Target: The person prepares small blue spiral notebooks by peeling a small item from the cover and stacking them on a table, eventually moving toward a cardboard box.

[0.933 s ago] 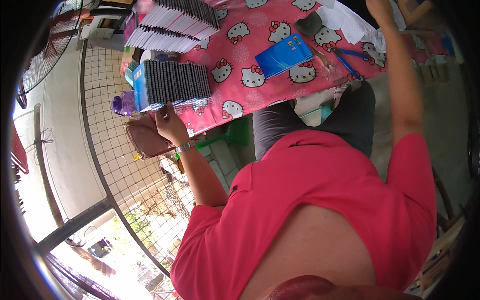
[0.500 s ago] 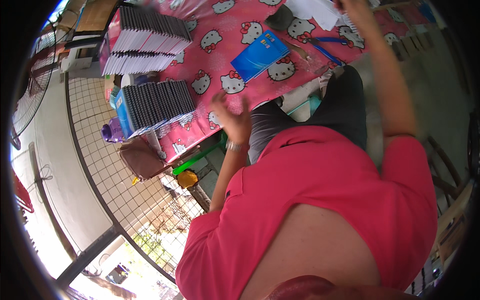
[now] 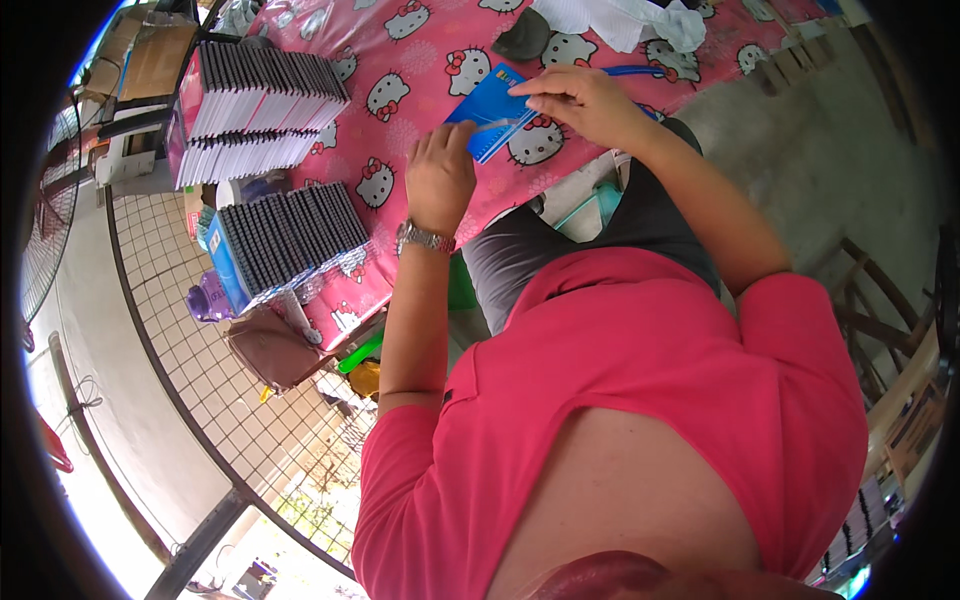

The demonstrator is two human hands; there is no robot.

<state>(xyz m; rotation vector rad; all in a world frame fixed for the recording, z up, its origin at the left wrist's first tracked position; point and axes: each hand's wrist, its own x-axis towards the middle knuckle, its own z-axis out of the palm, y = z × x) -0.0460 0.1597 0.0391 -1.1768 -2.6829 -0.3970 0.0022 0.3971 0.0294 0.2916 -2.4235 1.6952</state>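
Observation:
A blue spiral-edged notebook [image 3: 490, 105] lies slanted on the pink table, between my two hands. My left hand [image 3: 440, 172], wearing a metal wristwatch [image 3: 425, 237], is curled closed by the notebook's lower left side. From its fingertips a thin pale strip [image 3: 492, 126] reaches across the cover toward my right thumb; its exact kind does not show. My right hand [image 3: 588, 105] is over the notebook's right side, fingers stretched out and thumb a little apart. Just beyond that hand, a blue-handled tool [image 3: 635, 70] lies partly covered.
Stacks of spiral-bound notebooks [image 3: 255, 100] stand at the left, with a nearer blue-covered row [image 3: 285, 235]. A purple bottle [image 3: 208, 298] and brown bag [image 3: 268, 348] sit by the wire-mesh grille [image 3: 165, 280]. A dark grey lump [image 3: 522, 35] and white cloth [image 3: 610, 20] lie at the back.
My right hand has come down from the far right to the notebook. The left hand has moved up to its side and closed; a pale strip now shows over the cover.

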